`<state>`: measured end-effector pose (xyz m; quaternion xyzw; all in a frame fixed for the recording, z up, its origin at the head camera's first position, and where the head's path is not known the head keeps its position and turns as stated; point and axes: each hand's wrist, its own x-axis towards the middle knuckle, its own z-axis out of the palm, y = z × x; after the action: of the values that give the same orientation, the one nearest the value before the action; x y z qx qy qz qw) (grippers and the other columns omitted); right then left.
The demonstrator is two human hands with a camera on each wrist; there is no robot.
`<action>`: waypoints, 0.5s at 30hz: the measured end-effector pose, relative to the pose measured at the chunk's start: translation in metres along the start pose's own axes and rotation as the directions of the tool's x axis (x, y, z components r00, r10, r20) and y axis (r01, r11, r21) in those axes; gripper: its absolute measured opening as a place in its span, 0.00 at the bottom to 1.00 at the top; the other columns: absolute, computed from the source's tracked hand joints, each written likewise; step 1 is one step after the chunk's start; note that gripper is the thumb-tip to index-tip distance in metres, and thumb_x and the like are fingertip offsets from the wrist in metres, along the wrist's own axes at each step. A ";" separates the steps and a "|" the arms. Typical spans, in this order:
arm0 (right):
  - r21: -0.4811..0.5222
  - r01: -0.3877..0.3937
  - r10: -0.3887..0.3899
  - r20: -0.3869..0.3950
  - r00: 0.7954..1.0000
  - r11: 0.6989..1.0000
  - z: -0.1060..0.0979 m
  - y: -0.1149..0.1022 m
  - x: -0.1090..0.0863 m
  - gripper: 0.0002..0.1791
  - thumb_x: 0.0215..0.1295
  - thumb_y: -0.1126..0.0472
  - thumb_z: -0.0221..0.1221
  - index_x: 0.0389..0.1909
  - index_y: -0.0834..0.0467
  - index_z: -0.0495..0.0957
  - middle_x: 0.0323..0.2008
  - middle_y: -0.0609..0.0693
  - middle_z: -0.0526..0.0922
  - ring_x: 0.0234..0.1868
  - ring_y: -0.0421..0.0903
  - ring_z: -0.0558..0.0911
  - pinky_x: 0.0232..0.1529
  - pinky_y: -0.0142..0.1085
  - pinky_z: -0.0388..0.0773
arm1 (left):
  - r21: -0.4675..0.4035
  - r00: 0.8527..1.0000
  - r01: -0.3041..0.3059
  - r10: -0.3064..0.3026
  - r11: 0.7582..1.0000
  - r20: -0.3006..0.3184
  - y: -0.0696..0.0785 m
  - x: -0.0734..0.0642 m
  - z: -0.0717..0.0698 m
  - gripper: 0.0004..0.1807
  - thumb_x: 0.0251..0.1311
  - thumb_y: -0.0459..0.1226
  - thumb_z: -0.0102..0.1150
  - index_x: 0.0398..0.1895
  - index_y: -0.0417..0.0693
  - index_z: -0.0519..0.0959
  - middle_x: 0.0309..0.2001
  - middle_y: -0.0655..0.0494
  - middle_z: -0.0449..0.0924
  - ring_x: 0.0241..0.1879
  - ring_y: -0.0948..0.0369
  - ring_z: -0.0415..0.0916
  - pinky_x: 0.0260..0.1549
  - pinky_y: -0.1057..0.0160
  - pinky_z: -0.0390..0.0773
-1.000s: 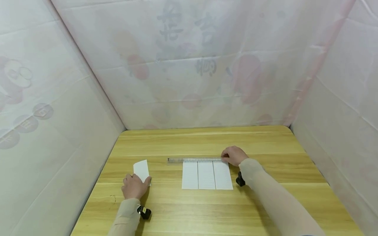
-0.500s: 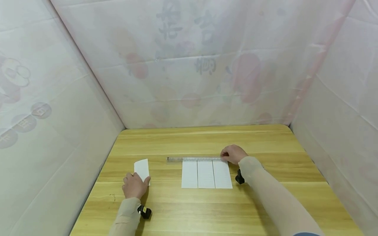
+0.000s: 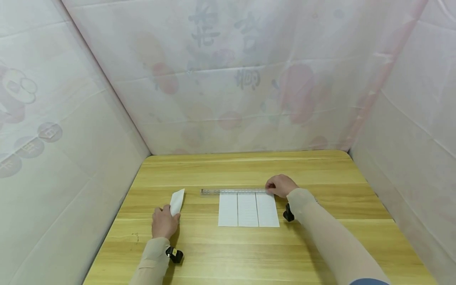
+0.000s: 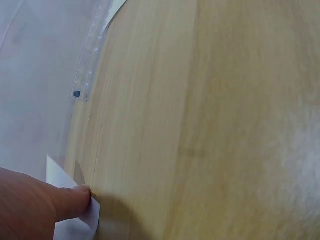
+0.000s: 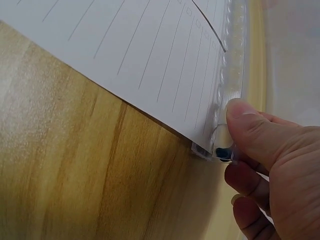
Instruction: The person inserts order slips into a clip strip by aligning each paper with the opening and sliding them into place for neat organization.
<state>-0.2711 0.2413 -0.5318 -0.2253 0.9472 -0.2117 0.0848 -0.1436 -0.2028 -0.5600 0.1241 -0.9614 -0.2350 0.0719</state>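
Observation:
In the head view, my left hand [image 3: 164, 222] pinches a small white sheet of paper [image 3: 177, 202] left of the other sheets. The left wrist view shows its thumb across that paper [image 4: 60, 177], which is tilted up with a pointed corner. My right hand [image 3: 281, 186] grips the right end of a long clear plastic binding strip [image 3: 210, 192]. Up close in the right wrist view, thumb and fingers hold the strip's end [image 5: 235, 75], by a dark blue tab [image 5: 223, 152]. Three white ruled sheets [image 3: 247, 209] lie side by side, their far edges at the strip.
A wood-grain table [image 3: 228, 253] carries everything. Pale printed fabric walls [image 3: 228, 99] stand behind it and at both sides. Each wrist wears a small black camera, such as the left camera [image 3: 174, 255].
My left hand has turned and shifted slightly right, tilting its paper up off its flatter position. The right hand, the strip and the three sheets stay in place.

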 end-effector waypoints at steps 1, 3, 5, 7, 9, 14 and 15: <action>0.005 -0.004 0.004 0.000 1.000 1.000 0.000 0.000 0.000 0.02 0.62 0.60 0.64 0.34 0.50 0.85 0.30 0.39 0.80 0.30 0.40 0.75 0.35 0.38 0.74 | -0.010 1.000 0.000 0.000 1.000 -0.002 0.000 0.000 0.000 0.31 0.60 0.42 0.63 0.60 0.31 0.69 0.47 0.31 0.67 0.45 0.38 0.68 0.37 0.41 0.72; 0.010 0.000 0.000 0.000 1.000 1.000 0.000 -0.001 0.000 0.03 0.62 0.60 0.64 0.34 0.49 0.85 0.30 0.39 0.80 0.30 0.40 0.75 0.35 0.38 0.74 | -0.025 1.000 0.004 -0.003 1.000 0.001 -0.001 0.000 0.002 0.33 0.59 0.41 0.63 0.63 0.32 0.66 0.48 0.30 0.66 0.46 0.37 0.68 0.39 0.41 0.72; 0.013 -0.003 0.003 0.001 1.000 1.000 0.000 0.000 0.001 0.03 0.62 0.60 0.64 0.34 0.49 0.85 0.30 0.39 0.80 0.30 0.40 0.75 0.35 0.37 0.74 | -0.042 1.000 0.010 -0.010 0.999 0.004 0.000 0.000 0.002 0.36 0.59 0.41 0.64 0.66 0.35 0.63 0.49 0.30 0.65 0.47 0.37 0.67 0.40 0.41 0.72; 0.015 -0.010 0.010 0.004 1.000 1.000 0.000 0.000 0.001 0.03 0.62 0.60 0.64 0.34 0.48 0.85 0.30 0.39 0.80 0.30 0.40 0.75 0.35 0.37 0.74 | -0.061 1.000 0.010 -0.010 0.998 -0.003 0.000 0.000 0.002 0.37 0.58 0.40 0.65 0.68 0.37 0.63 0.50 0.30 0.65 0.49 0.37 0.67 0.41 0.41 0.71; 0.013 -0.005 0.005 0.004 1.000 1.000 0.001 0.000 0.001 0.03 0.62 0.60 0.64 0.34 0.48 0.84 0.30 0.39 0.80 0.30 0.40 0.75 0.35 0.38 0.74 | -0.084 1.000 0.007 -0.008 0.996 -0.017 0.001 0.000 0.002 0.35 0.56 0.39 0.66 0.66 0.38 0.65 0.50 0.30 0.66 0.49 0.37 0.66 0.42 0.41 0.71; 0.011 -0.005 0.005 0.003 1.000 1.000 0.001 0.001 0.000 0.03 0.62 0.60 0.64 0.33 0.48 0.84 0.29 0.39 0.80 0.29 0.40 0.74 0.34 0.38 0.74 | -0.128 0.999 0.006 -0.011 0.992 -0.036 0.002 0.000 0.002 0.24 0.59 0.37 0.60 0.58 0.35 0.74 0.52 0.31 0.69 0.51 0.36 0.68 0.46 0.39 0.71; 0.010 -0.009 0.009 0.003 1.000 1.000 0.001 0.000 0.000 0.03 0.62 0.60 0.64 0.33 0.48 0.84 0.29 0.39 0.80 0.29 0.41 0.74 0.34 0.38 0.74 | -0.132 0.999 0.002 -0.008 0.991 -0.041 0.002 0.000 0.002 0.22 0.60 0.36 0.58 0.56 0.35 0.75 0.52 0.31 0.70 0.51 0.36 0.69 0.46 0.39 0.71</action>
<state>-0.2709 0.2413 -0.5326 -0.2208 0.9470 -0.2159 0.0881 -0.1447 -0.2005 -0.5607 0.1263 -0.9417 -0.2957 0.0993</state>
